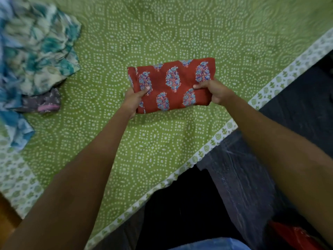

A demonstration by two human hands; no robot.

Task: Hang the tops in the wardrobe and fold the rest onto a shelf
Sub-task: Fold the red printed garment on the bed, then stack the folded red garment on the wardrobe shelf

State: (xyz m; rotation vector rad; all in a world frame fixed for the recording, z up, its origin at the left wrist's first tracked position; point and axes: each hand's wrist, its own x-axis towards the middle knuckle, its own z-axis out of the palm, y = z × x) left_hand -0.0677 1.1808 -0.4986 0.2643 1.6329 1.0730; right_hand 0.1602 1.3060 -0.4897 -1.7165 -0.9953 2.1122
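Spreading under everything is a bed covered by a green bedsheet printed with white dotted rings and edged with a white leaf-pattern border, which runs diagonally just right of the right-hand fingers. Beyond that border, to the right of and below both hands, lies a dark floor.

Well to the left of the left-hand fingers sits a loose heap of garments: a teal-and-cream floral garment on top, a blue tie-dye cloth trailing nearer the viewer, and a small dark purple piece with a pink edge tucked between them.

Between the two hands is a folded rust-red garment with blue floral motifs, a compact rectangle. Whether it rests on the sheet or is held just above it cannot be told.

The left hand grips the garment's left end, thumb curled over the top face and the other fingers hidden beneath the fabric. The right hand grips the right end, thumb pressed on top near the lower right motif, remaining fingers wrapped under the edge.

At the lower right corner, far behind the fingers, a red object shows, too blurred to name.
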